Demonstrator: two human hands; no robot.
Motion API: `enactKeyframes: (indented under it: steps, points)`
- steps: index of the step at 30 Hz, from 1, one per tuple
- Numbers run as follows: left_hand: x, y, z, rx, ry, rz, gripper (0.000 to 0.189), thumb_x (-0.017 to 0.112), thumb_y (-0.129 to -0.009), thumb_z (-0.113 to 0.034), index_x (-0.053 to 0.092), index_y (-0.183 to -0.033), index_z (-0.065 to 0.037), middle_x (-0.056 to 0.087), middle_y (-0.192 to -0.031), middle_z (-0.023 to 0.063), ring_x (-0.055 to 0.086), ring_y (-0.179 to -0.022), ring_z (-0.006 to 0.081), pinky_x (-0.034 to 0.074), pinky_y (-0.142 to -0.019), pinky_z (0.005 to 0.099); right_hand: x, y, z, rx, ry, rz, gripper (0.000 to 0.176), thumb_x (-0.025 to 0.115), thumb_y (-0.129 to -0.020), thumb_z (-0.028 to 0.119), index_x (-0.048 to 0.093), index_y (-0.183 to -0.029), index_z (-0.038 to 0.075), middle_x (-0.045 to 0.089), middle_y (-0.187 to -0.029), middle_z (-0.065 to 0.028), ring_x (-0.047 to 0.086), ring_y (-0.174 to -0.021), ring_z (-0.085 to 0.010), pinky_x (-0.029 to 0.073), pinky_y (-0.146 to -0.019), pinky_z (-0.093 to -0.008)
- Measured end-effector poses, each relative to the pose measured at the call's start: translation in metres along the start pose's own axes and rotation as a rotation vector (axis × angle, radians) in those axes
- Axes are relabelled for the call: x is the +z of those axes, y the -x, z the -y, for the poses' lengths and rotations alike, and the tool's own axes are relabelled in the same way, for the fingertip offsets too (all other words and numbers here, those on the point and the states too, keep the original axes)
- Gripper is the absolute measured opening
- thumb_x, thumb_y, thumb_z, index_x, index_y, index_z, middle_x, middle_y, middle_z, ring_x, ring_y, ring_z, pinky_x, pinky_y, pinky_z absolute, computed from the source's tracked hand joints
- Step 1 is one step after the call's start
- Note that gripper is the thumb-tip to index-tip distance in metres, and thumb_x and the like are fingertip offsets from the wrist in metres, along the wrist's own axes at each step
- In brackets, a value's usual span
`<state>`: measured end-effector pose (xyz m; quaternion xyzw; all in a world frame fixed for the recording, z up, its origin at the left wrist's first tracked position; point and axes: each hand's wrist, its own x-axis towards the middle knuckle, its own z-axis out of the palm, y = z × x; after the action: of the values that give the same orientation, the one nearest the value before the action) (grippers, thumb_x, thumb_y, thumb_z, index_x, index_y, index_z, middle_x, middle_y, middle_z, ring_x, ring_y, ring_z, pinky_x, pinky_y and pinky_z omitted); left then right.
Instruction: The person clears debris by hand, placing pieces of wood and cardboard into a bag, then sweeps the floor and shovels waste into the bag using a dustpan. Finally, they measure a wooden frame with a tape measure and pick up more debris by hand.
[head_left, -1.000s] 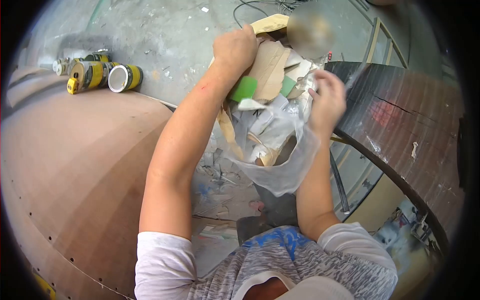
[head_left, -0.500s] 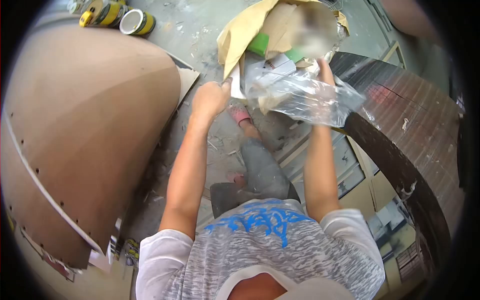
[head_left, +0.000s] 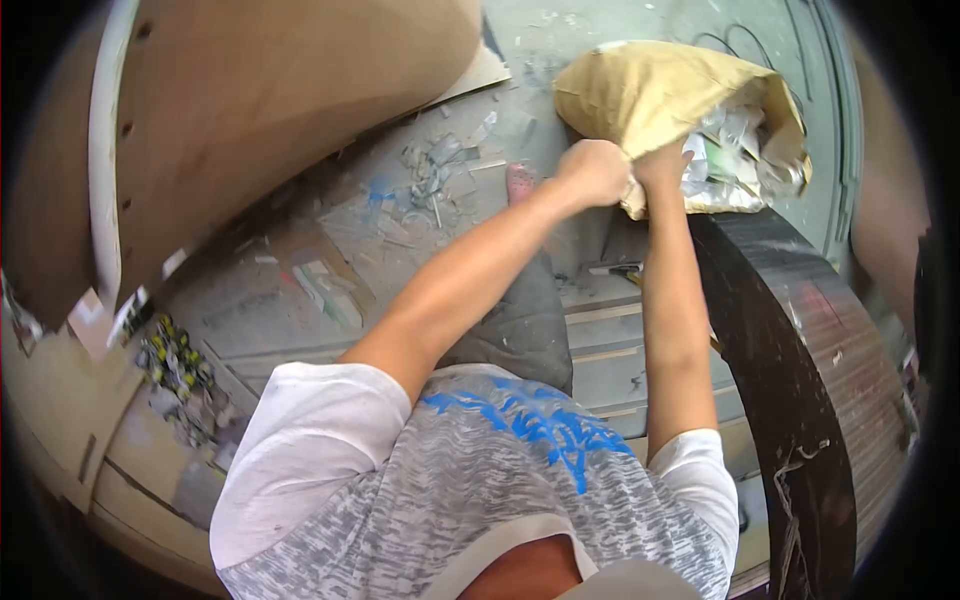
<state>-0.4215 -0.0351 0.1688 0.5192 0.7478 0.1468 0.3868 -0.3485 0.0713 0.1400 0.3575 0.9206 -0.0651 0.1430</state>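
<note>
A large tan paper bag (head_left: pixel 640 90) lies tilted at the upper right, its mouth facing right and showing crumpled clear plastic and scraps (head_left: pixel 735 150). My left hand (head_left: pixel 598 172) is a fist closed on the near edge of the bag. Right beside it, my right hand (head_left: pixel 660 168) is at the lower side of the bag's mouth, against the scraps. One of its digits shows; the others are hidden, so its grip cannot be made out.
A big curved brown panel (head_left: pixel 290 90) fills the upper left. A dark curved wooden piece (head_left: pixel 790 330) stands at the right. Debris (head_left: pixel 435 175) litters the floor, a pile of small yellow and dark items (head_left: pixel 180 370) lies lower left, and a pink shoe (head_left: pixel 520 183) shows below the bag.
The view has shifted. Both hands are now close together at the bag. The clear plastic sheet is no longer in my right hand; clear plastic shows in the bag's mouth. The cans are out of view.
</note>
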Motion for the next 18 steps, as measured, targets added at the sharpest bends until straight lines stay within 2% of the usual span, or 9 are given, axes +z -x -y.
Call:
enactKeyframes:
  steps: [1, 5, 8, 12, 13, 14, 15, 16, 18]
  points:
    - [0.005, 0.002, -0.01, -0.257, 0.181, -0.075, 0.023, 0.051, -0.071, -0.018, 0.064, -0.067, 0.001, 0.061, -0.076, 0.0213, 0.061, -0.074, 0.0359, 0.048, -0.066, 0.0432, 0.005, -0.012, 0.006, 0.014, 0.074, 0.093, 0.058, 0.056, -0.076, 0.031, 0.041, -0.126, 0.005, 0.04, -0.127, -0.0211, 0.031, -0.12, -0.0383, 0.031, -0.096, -0.0437]
    - [0.026, 0.023, 0.005, -0.103, 0.299, -0.26, 0.032, 0.045, -0.081, -0.024, 0.064, -0.071, -0.001, 0.061, -0.077, 0.0215, 0.06, -0.071, 0.0372, 0.046, -0.065, 0.0447, 0.007, -0.049, -0.006, -0.14, 0.039, 0.142, 0.053, 0.053, -0.078, 0.034, 0.045, -0.123, 0.008, 0.046, -0.119, -0.0193, 0.039, -0.112, -0.0349, 0.035, -0.09, -0.0407]
    - [0.025, 0.112, 0.018, -0.131, 0.684, -0.105, 0.048, 0.052, -0.08, -0.048, 0.06, -0.073, -0.001, 0.06, -0.079, 0.0209, 0.058, -0.079, 0.0351, 0.044, -0.07, 0.0412, -0.013, -0.045, -0.045, -0.261, -0.027, 0.196, 0.049, 0.05, -0.079, 0.036, 0.049, -0.12, 0.01, 0.051, -0.114, -0.018, 0.046, -0.105, -0.0324, 0.038, -0.086, -0.0385]
    - [0.123, 0.268, 0.097, -0.294, 0.548, -0.124, 0.038, 0.054, -0.076, -0.035, 0.061, -0.071, 0.002, 0.059, -0.072, 0.023, 0.059, -0.07, 0.0368, 0.045, -0.065, 0.0443, -0.059, -0.027, -0.097, -0.312, 0.017, 0.24, 0.045, 0.047, -0.081, 0.038, 0.053, -0.117, 0.012, 0.058, -0.106, -0.0163, 0.054, -0.097, -0.0291, 0.042, -0.081, -0.0356]
    - [0.16, 0.309, 0.121, -0.493, 0.54, -0.136, 0.035, 0.053, -0.074, -0.032, 0.061, -0.074, 0.003, 0.059, -0.073, 0.0242, 0.059, -0.072, 0.0376, 0.045, -0.066, 0.0452, -0.07, -0.026, -0.106, -0.289, 0.099, 0.215, 0.045, 0.046, -0.081, 0.039, 0.054, -0.116, 0.013, 0.059, -0.104, -0.0159, 0.057, -0.095, -0.0283, 0.043, -0.08, -0.0348]
    - [0.189, 0.359, 0.144, -0.602, 0.527, -0.181, 0.034, 0.054, -0.073, -0.03, 0.062, -0.076, 0.003, 0.059, -0.074, 0.0246, 0.059, -0.075, 0.038, 0.045, -0.067, 0.0453, -0.113, 0.032, -0.044, -0.269, -0.016, 0.106, 0.052, 0.051, -0.076, 0.037, 0.053, -0.116, 0.004, 0.056, -0.109, -0.0195, 0.055, -0.098, -0.0321, 0.041, -0.083, -0.0377]
    - [0.217, 0.406, 0.167, -0.725, 0.561, -0.144, 0.034, 0.054, -0.073, -0.029, 0.062, -0.077, 0.003, 0.059, -0.078, 0.0257, 0.059, -0.078, 0.0379, 0.045, -0.069, 0.0449, -0.109, 0.041, -0.055, -0.173, 0.272, -0.125, 0.053, 0.052, -0.076, 0.04, 0.054, -0.115, 0.005, 0.057, -0.108, -0.0189, 0.056, -0.097, -0.0324, 0.042, -0.083, -0.0381]
    - [0.258, 0.449, 0.197, -0.838, 0.611, -0.231, 0.035, 0.054, -0.072, -0.03, 0.062, -0.079, 0.003, 0.059, -0.083, 0.0261, 0.059, -0.081, 0.0377, 0.046, -0.07, 0.044, -0.12, 0.091, 0.008, 0.01, 0.098, -0.306, 0.049, 0.053, -0.076, 0.04, 0.057, -0.112, 0.006, 0.059, -0.104, -0.0173, 0.057, -0.095, -0.0312, 0.043, -0.082, -0.0381]
    - [0.308, 0.543, 0.238, -1.162, 0.789, -0.391, 0.038, 0.055, -0.073, -0.031, 0.059, -0.092, 0.001, 0.059, -0.093, 0.0245, 0.058, -0.088, 0.0357, 0.045, -0.075, 0.0411, -0.099, 0.141, 0.069, -0.093, -0.061, -0.355, 0.038, 0.057, -0.078, 0.03, 0.06, -0.103, 0.002, 0.065, -0.089, -0.0142, 0.061, -0.082, -0.0258, 0.046, -0.075, -0.0338]
